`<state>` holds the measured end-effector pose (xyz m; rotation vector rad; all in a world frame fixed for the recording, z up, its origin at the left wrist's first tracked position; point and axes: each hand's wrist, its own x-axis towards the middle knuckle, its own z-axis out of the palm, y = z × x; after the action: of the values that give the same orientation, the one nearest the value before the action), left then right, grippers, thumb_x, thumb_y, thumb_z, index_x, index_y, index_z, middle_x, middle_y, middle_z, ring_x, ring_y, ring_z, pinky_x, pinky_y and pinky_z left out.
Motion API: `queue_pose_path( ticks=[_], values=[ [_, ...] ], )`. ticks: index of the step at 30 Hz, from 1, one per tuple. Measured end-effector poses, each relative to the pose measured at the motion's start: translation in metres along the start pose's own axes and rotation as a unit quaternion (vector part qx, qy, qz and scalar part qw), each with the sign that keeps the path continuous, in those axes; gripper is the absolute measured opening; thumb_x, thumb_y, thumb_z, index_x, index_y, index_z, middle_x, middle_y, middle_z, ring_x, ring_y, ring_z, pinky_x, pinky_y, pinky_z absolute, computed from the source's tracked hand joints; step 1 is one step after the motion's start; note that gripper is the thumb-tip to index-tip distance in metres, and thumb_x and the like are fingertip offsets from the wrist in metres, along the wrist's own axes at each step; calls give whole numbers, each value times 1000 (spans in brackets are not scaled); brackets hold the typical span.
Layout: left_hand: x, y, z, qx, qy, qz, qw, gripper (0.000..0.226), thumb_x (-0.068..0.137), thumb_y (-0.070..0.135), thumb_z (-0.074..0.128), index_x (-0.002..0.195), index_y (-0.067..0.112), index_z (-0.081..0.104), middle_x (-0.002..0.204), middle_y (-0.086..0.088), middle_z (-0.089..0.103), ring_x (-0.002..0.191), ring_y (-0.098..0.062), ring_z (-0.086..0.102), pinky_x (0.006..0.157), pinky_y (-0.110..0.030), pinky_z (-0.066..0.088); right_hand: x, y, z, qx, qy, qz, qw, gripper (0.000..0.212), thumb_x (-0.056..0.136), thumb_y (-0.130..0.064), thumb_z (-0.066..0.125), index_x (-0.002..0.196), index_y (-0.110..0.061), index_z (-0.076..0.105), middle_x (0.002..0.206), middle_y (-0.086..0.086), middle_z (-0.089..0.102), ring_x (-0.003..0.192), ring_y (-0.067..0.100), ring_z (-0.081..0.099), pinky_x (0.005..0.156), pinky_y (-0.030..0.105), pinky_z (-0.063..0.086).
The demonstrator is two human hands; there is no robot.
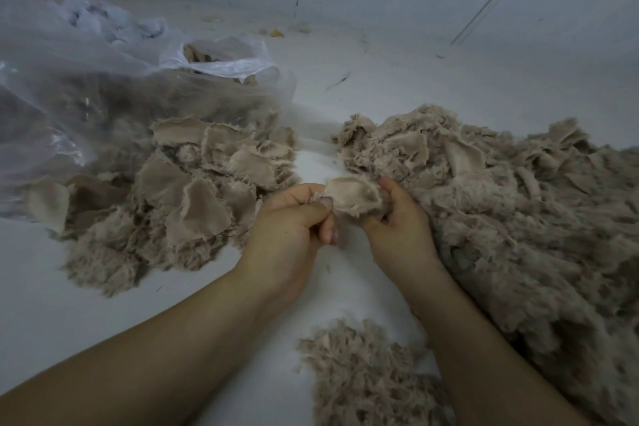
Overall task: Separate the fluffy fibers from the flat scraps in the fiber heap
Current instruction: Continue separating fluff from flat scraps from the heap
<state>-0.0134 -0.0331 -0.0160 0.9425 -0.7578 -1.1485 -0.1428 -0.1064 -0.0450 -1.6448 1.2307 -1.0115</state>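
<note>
I see no readable writing anywhere. My left hand (294, 218) and right hand (397, 218) both pinch one beige, frayed flat fabric scrap (352, 197) between curled fingertips, above the white table (103, 322). The big beige fluffy fiber heap (518, 218) touches my right hand.

The fiber heap (501, 218) is beige-taupe throughout. The floor (415, 86) is white. The plastic bag (69, 79) is translucent clear.
</note>
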Motion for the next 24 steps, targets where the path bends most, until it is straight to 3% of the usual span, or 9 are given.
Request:
queue_pose_path(
  ticks=[3,7,10,12,15,16,18,20,24],
  values=[
    [-6,3,-2,-8,10,-14,1000,53,94,-6,42,53,21,64,45,-4,41,50,-18,38,60,-32,36,2,4,0,-36,-3,13,999,68,89,-17,62,152,-19,33,146,-1,50,132,17,49,108,40,44],
    [-10,4,-2,-48,31,-33,998,38,87,-4,39,53,12,47,45,-4,32,48,-20,33,57,-35,35,2,5,0,-57,19,14,998,65,96,-16,53,155,-19,25,144,2,50,122,15,53,105,32,43],
    [-11,6,-7,-33,23,-16,999,32,86,2,44,55,11,47,48,-2,37,47,-16,35,55,-32,38,2,4,0,-58,15,32,998,63,98,-19,49,155,-23,25,107,2,63,82,14,58,87,33,53],
    [-6,5,-11,5,38,-29,999,31,90,-3,48,61,6,53,53,-4,45,47,-17,42,54,-29,43,-1,3,-2,-30,-8,31,999,66,95,-15,52,154,-30,27,116,5,63,78,14,56,81,41,58],
    [5,6,-15,53,55,-65,995,17,91,-5,52,76,-1,57,56,-11,50,48,-23,48,58,-35,47,-7,-1,-3,19,-3,1,1000,65,90,-4,53,145,-35,40,106,1,68,60,4,58,53,32,54],
    [7,7,-14,65,50,-69,994,14,90,-4,53,78,-3,58,57,-12,50,48,-25,50,58,-37,48,-7,-2,-3,31,7,-12,999,62,90,-2,52,143,-34,44,107,-2,67,57,6,59,51,30,54],
    [11,4,-13,119,56,-55,990,16,89,-4,52,74,-4,58,57,-14,48,47,-25,47,53,-36,49,-8,-5,-3,79,32,-29,996,54,90,1,51,135,-29,50,124,-9,60,67,16,67,58,36,60],
    [11,0,-10,173,60,-33,983,21,87,-6,50,66,-2,54,51,-10,45,42,-22,43,46,-29,44,-9,-9,-2,137,47,-42,989,43,92,0,53,126,-27,53,126,-13,57,66,18,69,58,32,59],
    [10,-2,-7,186,33,-39,981,17,88,-7,51,73,-4,57,53,-9,56,44,-20,55,46,-30,52,-13,-14,-4,159,39,-55,985,12,91,-14,63,100,-22,60,90,-16,67,74,27,69,57,44,60]
  ],
)
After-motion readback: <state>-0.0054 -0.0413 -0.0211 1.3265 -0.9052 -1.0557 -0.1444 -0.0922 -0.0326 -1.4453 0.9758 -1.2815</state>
